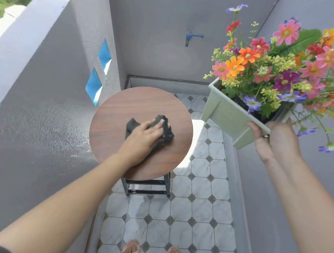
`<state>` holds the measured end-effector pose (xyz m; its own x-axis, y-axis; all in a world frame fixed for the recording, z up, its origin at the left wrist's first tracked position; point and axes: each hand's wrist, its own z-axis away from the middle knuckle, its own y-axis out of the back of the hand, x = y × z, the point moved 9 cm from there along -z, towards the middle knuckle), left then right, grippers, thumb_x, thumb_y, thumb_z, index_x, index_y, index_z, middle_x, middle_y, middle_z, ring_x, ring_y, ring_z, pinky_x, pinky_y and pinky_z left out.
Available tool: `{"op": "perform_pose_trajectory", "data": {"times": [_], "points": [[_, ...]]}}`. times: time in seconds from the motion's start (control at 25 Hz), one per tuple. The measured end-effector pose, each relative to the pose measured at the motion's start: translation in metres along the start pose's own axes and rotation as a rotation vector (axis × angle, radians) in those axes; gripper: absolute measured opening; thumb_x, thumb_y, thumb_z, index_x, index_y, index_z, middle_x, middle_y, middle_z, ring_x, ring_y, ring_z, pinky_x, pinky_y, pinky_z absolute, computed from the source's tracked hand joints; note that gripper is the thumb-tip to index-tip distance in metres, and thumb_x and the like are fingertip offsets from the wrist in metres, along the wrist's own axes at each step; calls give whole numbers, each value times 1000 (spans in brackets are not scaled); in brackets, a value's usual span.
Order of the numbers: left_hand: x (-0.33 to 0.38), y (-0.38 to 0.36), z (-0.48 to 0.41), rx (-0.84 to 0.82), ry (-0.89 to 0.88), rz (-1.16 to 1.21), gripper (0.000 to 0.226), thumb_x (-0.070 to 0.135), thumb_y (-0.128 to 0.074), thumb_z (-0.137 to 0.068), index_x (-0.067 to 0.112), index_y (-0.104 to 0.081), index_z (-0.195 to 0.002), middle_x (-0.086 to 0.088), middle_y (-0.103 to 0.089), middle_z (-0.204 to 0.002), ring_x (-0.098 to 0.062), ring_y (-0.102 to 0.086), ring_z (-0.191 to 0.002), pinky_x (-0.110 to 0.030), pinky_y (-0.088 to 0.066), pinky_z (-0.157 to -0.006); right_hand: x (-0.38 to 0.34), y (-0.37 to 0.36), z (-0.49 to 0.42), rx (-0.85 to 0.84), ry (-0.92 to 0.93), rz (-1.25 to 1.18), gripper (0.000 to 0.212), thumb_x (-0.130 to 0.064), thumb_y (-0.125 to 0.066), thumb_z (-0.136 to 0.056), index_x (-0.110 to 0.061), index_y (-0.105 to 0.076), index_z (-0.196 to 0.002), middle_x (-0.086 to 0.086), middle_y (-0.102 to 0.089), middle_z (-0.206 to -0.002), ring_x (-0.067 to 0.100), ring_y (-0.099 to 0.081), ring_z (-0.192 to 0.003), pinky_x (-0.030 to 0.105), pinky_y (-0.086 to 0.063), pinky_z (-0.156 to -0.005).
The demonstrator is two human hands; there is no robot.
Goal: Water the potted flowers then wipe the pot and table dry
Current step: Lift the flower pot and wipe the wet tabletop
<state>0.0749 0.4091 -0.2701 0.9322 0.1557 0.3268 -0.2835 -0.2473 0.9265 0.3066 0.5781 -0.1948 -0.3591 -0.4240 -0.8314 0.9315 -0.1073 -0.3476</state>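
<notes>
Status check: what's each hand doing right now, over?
Left hand presses cloth flat on table. Right hand holds pot in the air, beside table. Nothing blocks the wiping.

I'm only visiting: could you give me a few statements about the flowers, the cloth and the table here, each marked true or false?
1. The left hand presses a dark cloth onto the round table. True.
2. The flower pot stands on the table. False: the right hand holds it in the air, to the right of the table.
3. The cloth is white. False: it is nearly black.
4. A blue tap sits on the back wall. True.
</notes>
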Motion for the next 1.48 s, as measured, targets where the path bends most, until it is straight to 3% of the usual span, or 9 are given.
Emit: {"op": "perform_pose_trajectory", "data": {"times": [0.2,0.4,0.48,0.6,0.72,1.0,1.2,1.32,1.48], "points": [[64,-30,16,-148,-350,-43,42,27,-43,-94,17,-49,-135,-6,-53,-137,-31,-49,-125,-37,-42,-102,4,-4,4,-20,-10,-4,41,12,-27,-86,-16,-45,-109,2,-43,-91,22,-53,-81,24,-58,-55],[-68,8,-38,47,249,11,34,25,-49,-94,13,-59,-125,-13,-52,-138,-44,-47,-119,-46,-39,-100,3,-2,-1,-26,-20,-18,49,12,-26,-86,-23,-45,-115,-1,-47,-94,21,-54,-85,26,-59,-56],[-72,5,-53,29,298,-10,40,36,-40,-96,13,-58,-122,-7,-54,-137,-43,-45,-118,-45,-39,-99,2,-1,-2,-31,-17,-25,49,12,-26,-87,-23,-46,-114,-2,-48,-95,19,-54,-86,26,-59,-56],[-9,-12,-68,-55,15,-6,55,46,-27,-91,9,-63,-111,-6,-55,-136,-40,-51,-115,-45,-43,-96,2,-2,-2,-35,-13,-31,48,12,-26,-87,-23,-45,-114,-1,-48,-95,19,-54,-87,26,-59,-56],[64,-18,-37,-113,-309,29,38,32,-38,-92,5,-65,-95,-12,-62,-127,-32,-53,-116,-35,-34,-105,3,-3,-3,-17,-15,-41,47,12,-27,-87,-23,-44,-115,-1,-47,-94,19,-53,-85,26,-59,-57],[81,-9,67,-255,-632,31,39,34,-29,-102,20,-64,-109,6,-54,-136,-22,-41,-130,-33,-43,-100,2,-8,-10,-18,-25,-37,45,12,-27,-88,-21,-45,-113,1,-47,-92,20,-54,-83,29,-60,-61],[74,-22,-18,-190,-466,41,42,35,-35,-96,16,-60,-124,-3,-58,-133,-27,-50,-124,-30,-33,-103,3,-13,-14,-9,-13,-30,47,12,-27,-86,-21,-47,-115,-1,-49,-94,20,-56,-86,27,-60,-59],[37,-25,-84,-97,-183,8,46,37,-36,-92,12,-63,-120,-10,-61,-128,-34,-56,-116,-36,-40,-98,1,-14,-16,-15,10,-2,47,11,-27,-86,-20,-48,-113,-1,-50,-93,19,-57,-85,27,-60,-60],[-38,-17,-129,-51,221,-20,42,33,-38,-98,17,-48,-135,-8,-43,-146,-37,-39,-128,-40,-32,-103,-2,-16,-18,-12,14,15,48,13,-26,-84,-22,-50,-107,-1,-50,-92,19,-56,-82,26,-59,-57]]}}
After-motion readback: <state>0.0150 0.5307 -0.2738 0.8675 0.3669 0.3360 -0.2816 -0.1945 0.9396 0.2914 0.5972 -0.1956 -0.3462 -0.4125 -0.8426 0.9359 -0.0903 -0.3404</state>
